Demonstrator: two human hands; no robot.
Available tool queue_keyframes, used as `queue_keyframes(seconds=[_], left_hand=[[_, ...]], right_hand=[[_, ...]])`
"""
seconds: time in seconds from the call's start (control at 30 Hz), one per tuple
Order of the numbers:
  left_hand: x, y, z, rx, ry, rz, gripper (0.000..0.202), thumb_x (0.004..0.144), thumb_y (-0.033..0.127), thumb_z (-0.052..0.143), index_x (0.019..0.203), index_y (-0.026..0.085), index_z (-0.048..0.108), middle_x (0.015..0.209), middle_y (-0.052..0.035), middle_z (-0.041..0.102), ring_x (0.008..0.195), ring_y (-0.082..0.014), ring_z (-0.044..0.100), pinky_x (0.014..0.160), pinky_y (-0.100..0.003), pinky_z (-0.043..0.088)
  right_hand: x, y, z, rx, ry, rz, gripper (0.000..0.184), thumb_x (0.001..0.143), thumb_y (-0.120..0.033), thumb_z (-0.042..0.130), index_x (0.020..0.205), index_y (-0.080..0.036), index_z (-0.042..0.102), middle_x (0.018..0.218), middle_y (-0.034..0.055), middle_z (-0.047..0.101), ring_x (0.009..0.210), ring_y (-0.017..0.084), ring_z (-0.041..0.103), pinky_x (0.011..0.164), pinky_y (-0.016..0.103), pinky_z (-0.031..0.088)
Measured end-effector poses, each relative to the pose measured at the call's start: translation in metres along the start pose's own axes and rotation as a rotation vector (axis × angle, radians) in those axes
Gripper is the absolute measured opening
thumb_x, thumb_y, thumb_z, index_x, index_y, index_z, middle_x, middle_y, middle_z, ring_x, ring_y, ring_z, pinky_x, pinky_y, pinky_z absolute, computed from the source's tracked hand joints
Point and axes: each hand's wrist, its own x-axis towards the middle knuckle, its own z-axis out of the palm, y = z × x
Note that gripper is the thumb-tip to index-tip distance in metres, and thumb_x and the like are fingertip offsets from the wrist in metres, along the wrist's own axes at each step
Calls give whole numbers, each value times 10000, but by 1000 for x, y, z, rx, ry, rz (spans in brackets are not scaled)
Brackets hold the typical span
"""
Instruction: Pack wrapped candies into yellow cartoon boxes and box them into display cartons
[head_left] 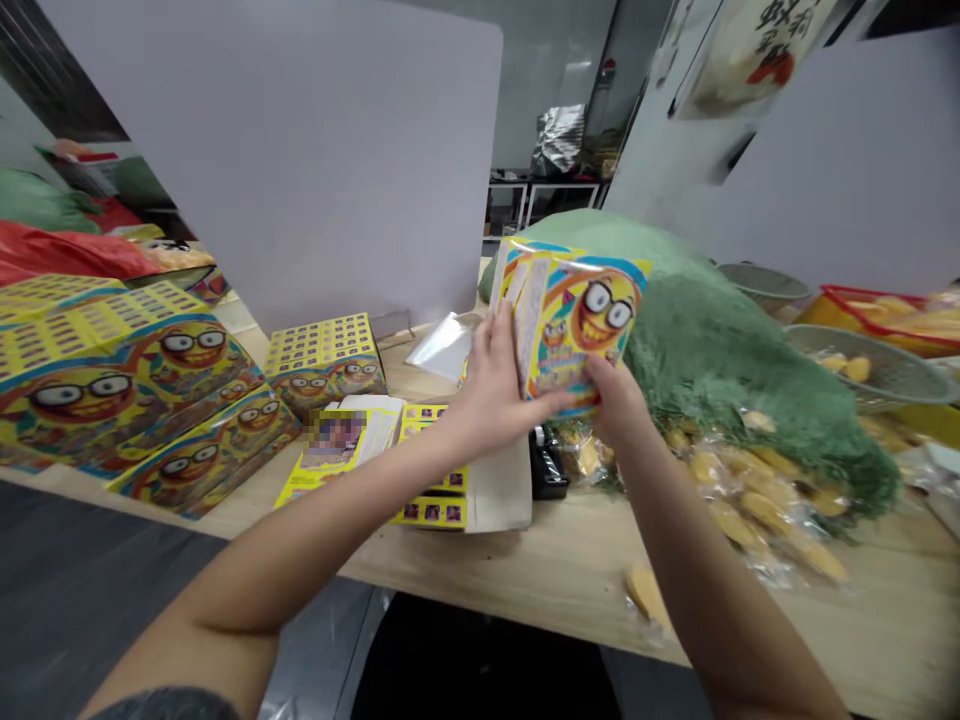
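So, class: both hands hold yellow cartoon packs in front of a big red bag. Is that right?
Not quite: the big bag is green, not red, as the head view shows. The left hand and right hand do hold yellow cartoon packs in front of it.

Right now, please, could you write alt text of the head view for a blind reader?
A person's left hand and right hand hold yellow packs printed with a grinning, bespectacled cartoon face above a wooden table. Matching boxes stand at left; a green sack and plastic-wrapped yellow pieces lie at right.
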Motion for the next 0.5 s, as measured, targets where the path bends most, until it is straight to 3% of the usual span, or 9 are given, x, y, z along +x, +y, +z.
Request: queue_keyframes(seconds=[0.1, 0.23, 0.3, 0.4, 0.5], left_hand=[[-44, 18, 8, 51, 2, -56, 1132, 691, 468, 760, 1501, 228, 7, 1549, -149, 92, 1440, -402, 32, 1177, -591, 107], [-84, -1, 21, 94, -57, -149, 1135, 705, 372, 748, 1496, 259, -59, 1534, -169, 86, 1431, -407, 80, 1152, -629, 159], [-88, -14, 24, 105, -84, -120, 1156, 699, 356, 756, 1491, 270, -82, 1522, -172, 115, 1425, -395, 118, 1149, -624, 175], [-84, -23, 24, 94, -104, -96, 1252, 641, 393, 806, 1486, 271, -110, 1513, -179, 110, 1426, -394, 104, 1152, -616, 168], [-79, -23, 25, 23, -129, -212, 1339, 578, 478, 832, 1485, 250, -127, 1509, -203, 85, 1424, -414, 103, 1142, -614, 191]], right_hand=[[-45, 6, -8, -35, -6, 48, 544, 742, -481, 683, 1214, -238, 566, 1258, 62, 636, 1156, 303, 602, 979, 476, 496], [-93, 54, -7, -82, 119, 169, 567, 770, -556, 611, 1220, -218, 539, 1282, 93, 618, 1171, 315, 588, 992, 495, 485], [-101, 75, -5, -105, 189, 154, 606, 770, -610, 567, 1218, -204, 532, 1280, 106, 616, 1181, 319, 578, 1001, 500, 473], [-102, 89, -10, -138, 243, 96, 623, 743, -638, 576, 1183, -198, 542, 1229, 118, 639, 1139, 326, 595, 996, 510, 468], [-103, 90, -25, -208, 207, 58, 565, 740, -604, 610, 1129, -196, 563, 1183, 128, 652, 1094, 333, 612, 966, 517, 478]])
